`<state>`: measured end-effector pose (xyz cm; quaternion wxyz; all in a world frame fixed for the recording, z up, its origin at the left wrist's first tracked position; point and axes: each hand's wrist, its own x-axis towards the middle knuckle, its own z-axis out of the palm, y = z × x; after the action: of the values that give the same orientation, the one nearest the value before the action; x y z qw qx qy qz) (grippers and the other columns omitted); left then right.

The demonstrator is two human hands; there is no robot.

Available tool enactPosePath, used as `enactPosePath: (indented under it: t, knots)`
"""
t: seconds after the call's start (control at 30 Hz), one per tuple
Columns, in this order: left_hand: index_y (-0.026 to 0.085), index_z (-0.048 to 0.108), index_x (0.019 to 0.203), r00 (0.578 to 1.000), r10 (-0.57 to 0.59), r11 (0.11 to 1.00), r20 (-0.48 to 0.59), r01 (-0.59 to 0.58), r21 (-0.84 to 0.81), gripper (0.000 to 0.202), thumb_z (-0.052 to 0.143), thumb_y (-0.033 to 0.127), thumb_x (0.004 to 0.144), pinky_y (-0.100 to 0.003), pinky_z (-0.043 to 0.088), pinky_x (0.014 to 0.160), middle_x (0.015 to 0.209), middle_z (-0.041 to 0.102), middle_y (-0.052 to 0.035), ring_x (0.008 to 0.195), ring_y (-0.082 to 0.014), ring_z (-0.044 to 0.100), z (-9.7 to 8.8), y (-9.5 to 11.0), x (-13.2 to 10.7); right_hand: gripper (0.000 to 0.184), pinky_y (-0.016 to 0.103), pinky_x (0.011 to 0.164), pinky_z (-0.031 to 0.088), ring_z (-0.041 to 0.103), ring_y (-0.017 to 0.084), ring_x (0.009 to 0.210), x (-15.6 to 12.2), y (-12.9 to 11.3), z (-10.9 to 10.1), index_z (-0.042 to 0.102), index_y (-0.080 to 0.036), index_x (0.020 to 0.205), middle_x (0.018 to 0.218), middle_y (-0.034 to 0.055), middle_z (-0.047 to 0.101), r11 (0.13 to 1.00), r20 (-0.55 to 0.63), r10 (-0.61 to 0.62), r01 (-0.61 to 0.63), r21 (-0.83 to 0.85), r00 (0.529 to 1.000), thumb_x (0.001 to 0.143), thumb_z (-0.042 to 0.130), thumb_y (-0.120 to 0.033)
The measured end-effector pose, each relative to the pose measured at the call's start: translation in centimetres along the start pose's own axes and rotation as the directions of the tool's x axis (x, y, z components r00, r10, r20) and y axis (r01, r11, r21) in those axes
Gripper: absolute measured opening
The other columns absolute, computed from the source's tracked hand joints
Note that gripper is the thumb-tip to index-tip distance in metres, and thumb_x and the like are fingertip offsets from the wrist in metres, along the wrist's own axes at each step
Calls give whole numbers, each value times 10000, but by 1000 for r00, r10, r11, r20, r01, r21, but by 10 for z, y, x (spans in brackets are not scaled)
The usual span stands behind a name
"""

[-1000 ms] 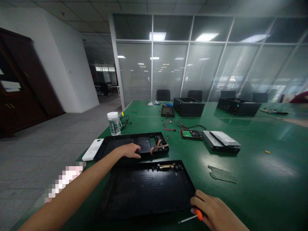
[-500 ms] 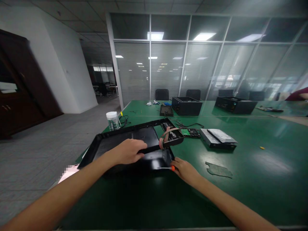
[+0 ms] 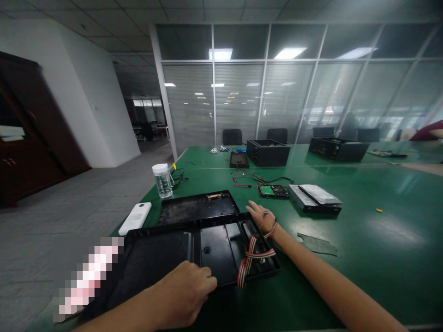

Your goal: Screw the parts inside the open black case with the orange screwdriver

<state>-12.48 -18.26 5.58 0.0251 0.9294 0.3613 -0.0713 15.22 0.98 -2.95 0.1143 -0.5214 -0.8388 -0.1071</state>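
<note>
My left hand is closed on the near edge of a shallow black casing panel, which lies open side up. A striped ribbon cable loops over the panel's right end. Beyond its far rim lies a second flat black panel, with a small brass-coloured piece at its far edge. My right hand is beside the panel's far right corner, its fingers stretched out. A small dark thing shows on that hand, too small to name. A thin cord circles the wrist.
To the right are a green circuit board, a drive, a flat grey plate and a yellow bit. On the left stand a lidded bottle and a white device. Black cases sit farther back.
The panel under my left hand has come down nearer me, exposing the second panel behind it. My right hand has moved farther away and opened; the orange-handled screwdriver it held is out of sight.
</note>
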Motion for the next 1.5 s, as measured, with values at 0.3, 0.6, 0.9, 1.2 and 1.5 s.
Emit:
enactPosePath:
  t: [0.3,0.6,0.9,1.2,1.5]
  knots:
    - [198,622,842,986,-128,991,106,133,-33,138,599,302,754,-300,449,623,835,646,-58,766,-228,615,22,-24,17,216,276,695,424,575,201,900,-22,58,9,556,-161,1004,1231,144,480,950,-88,313,-312,26,946,893,391,-245]
    - [162,604,886,978,-40,967,-203,89,237,92,547,187,818,-283,411,653,889,605,-87,856,-219,549,20,-107,96,301,253,640,356,569,170,722,-14,30,9,553,-207,841,821,43,620,939,-148,247,-199,280,958,914,314,-375]
    - [154,539,814,950,174,901,-259,-47,431,96,465,96,836,-304,370,648,811,554,-83,779,-200,495,48,-136,106,377,247,612,331,552,163,674,-17,31,7,569,-206,776,737,41,618,935,-70,140,-109,338,988,908,288,-420]
    - [132,546,804,965,153,912,-212,-55,407,105,463,71,825,-290,385,602,800,567,-89,753,-197,523,49,-129,113,505,242,554,282,499,141,547,-18,-3,3,573,-178,609,570,34,572,920,25,-23,12,392,999,884,311,-511]
    - [144,527,826,950,195,915,-244,-87,393,133,410,85,850,-311,403,641,816,567,-97,765,-206,523,47,-141,108,488,235,541,281,444,124,528,-19,-5,1,553,-172,593,554,16,534,886,52,-81,48,461,995,886,313,-481]
